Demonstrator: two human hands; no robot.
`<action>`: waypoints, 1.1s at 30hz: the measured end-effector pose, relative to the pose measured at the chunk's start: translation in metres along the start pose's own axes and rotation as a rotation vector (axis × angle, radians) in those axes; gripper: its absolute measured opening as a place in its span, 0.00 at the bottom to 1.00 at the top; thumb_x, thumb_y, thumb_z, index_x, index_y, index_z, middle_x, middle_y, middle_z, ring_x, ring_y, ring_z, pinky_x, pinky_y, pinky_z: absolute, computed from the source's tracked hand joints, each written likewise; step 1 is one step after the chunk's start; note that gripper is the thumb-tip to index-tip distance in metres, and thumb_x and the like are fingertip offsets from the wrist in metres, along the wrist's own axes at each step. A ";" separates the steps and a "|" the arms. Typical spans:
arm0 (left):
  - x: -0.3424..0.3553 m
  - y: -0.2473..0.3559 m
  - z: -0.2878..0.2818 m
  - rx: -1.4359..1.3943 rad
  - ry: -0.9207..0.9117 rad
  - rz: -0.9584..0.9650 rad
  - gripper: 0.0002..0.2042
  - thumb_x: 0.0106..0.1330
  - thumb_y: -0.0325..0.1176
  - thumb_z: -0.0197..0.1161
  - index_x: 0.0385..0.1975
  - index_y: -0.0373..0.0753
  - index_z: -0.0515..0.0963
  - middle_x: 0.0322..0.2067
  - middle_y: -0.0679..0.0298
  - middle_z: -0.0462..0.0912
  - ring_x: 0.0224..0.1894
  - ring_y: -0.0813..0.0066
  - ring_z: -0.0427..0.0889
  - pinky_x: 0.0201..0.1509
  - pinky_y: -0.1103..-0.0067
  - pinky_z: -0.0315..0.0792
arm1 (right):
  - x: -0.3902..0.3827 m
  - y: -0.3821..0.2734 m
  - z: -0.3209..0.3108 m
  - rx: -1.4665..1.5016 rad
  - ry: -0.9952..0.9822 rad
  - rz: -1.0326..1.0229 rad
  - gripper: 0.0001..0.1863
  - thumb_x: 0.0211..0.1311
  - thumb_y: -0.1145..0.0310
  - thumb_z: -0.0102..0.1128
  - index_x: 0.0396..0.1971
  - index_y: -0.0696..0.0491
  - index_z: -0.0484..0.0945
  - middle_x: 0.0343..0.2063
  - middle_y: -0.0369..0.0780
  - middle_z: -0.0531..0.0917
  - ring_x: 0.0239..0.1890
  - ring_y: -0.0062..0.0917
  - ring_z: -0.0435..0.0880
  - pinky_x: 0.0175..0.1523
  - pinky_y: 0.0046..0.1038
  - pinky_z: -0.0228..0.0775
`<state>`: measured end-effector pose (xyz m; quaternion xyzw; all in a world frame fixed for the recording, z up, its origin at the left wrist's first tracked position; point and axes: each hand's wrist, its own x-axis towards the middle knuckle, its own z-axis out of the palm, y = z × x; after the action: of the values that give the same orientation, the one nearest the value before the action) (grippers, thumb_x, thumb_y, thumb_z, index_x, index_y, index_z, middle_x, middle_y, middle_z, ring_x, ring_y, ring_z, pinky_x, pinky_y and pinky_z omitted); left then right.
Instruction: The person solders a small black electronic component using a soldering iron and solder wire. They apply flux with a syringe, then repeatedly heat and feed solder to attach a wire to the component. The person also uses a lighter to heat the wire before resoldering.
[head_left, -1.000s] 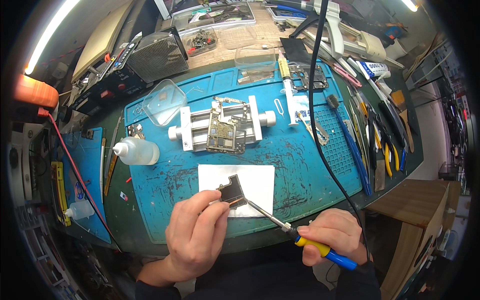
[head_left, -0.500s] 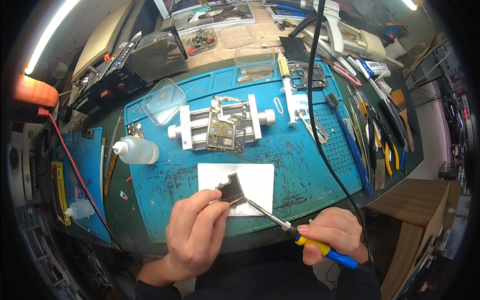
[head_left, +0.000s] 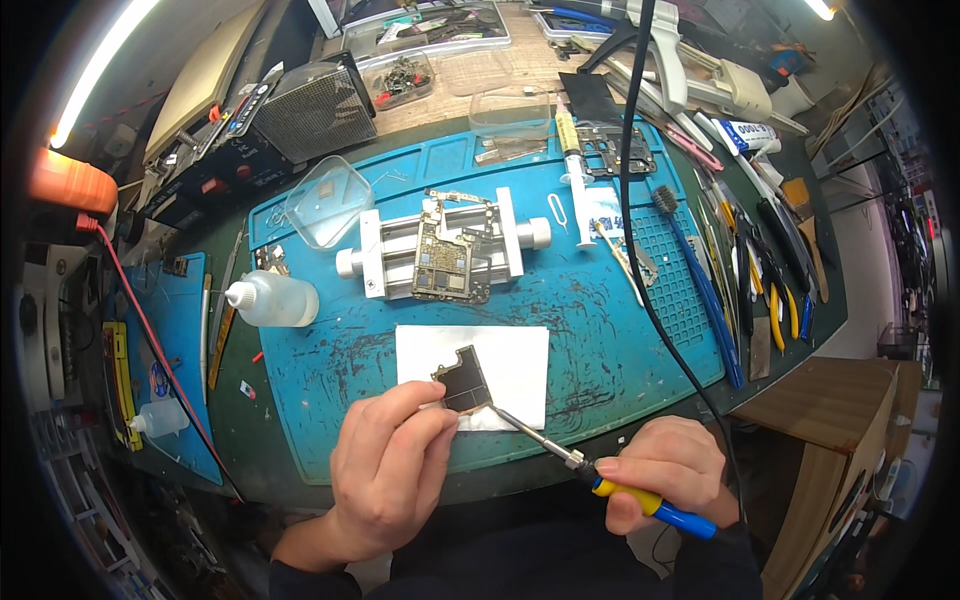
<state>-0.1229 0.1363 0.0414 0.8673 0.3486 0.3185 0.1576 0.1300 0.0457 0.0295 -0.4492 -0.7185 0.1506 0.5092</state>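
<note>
soldering iron (head_left: 574,458), tip slightly shifted, slants forward-left.

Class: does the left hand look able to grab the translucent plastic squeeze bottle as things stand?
Probably not: the left hand pinches a small dark circuit board, though only flat blue mat seems to separate hand and bottle.

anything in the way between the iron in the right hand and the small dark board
Possibly a thin copper-coloured strip at the lower edge of the small dark board, beside the tip of the soldering iron; I can't tell whether it separates them. The black cable runs farther right.
</note>
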 end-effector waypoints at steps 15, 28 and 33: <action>-0.002 0.000 0.001 0.002 0.012 -0.011 0.14 0.51 0.15 0.74 0.38 0.31 0.82 0.45 0.53 0.83 0.37 0.60 0.83 0.36 0.73 0.78 | -0.002 0.001 -0.001 -0.011 -0.018 -0.010 0.10 0.62 0.65 0.70 0.38 0.55 0.88 0.21 0.33 0.83 0.16 0.20 0.81 0.20 0.19 0.72; -0.003 0.001 0.002 -0.062 0.028 -0.046 0.13 0.53 0.15 0.73 0.38 0.31 0.82 0.40 0.56 0.81 0.36 0.61 0.82 0.36 0.73 0.76 | -0.001 0.001 0.000 -0.003 -0.005 -0.011 0.10 0.62 0.65 0.69 0.38 0.55 0.88 0.21 0.33 0.83 0.16 0.20 0.81 0.20 0.19 0.72; -0.004 0.000 0.001 -0.054 0.012 -0.040 0.13 0.53 0.15 0.73 0.38 0.31 0.81 0.39 0.55 0.81 0.36 0.60 0.82 0.36 0.73 0.76 | 0.000 0.002 -0.002 0.055 -0.001 -0.003 0.10 0.64 0.65 0.68 0.38 0.56 0.88 0.20 0.34 0.83 0.16 0.20 0.81 0.20 0.20 0.72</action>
<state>-0.1242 0.1336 0.0390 0.8538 0.3580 0.3296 0.1851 0.1325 0.0459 0.0288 -0.4338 -0.7150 0.1698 0.5214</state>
